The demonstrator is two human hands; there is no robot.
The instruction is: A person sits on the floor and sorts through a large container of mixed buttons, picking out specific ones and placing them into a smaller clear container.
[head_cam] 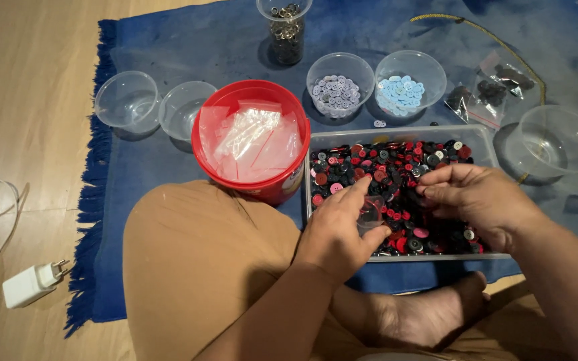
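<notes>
A blue fringed rug [168, 40] lies on a pale wooden floor [28, 80], and a person sits on it with a bent knee in tan cloth at lower centre of the frame. In the middle right, a clear rectangular tray [483, 144] holds a heap of red, black and pink buttons [396, 170].

The left hand [339, 230] rests at the tray's near edge. Its thumb and fingers are curled around a small clear bag [371, 212], and the forefinger stretches out over the buttons. The right hand [479, 200] hovers above the right half of the tray, its fingertips drawn together in a pinch; whether a button sits between them cannot be made out.

Just left of the tray stands a red tub [202, 144] filled with clear plastic bags. Above the tray are two clear cups, one of lilac buttons [335, 92] and one of light blue buttons [401, 92]. A jar of metal buttons [286, 30] stands at top centre. Empty clear cups sit at upper left and far right. A white plug adapter [31, 282] lies at lower left.
</notes>
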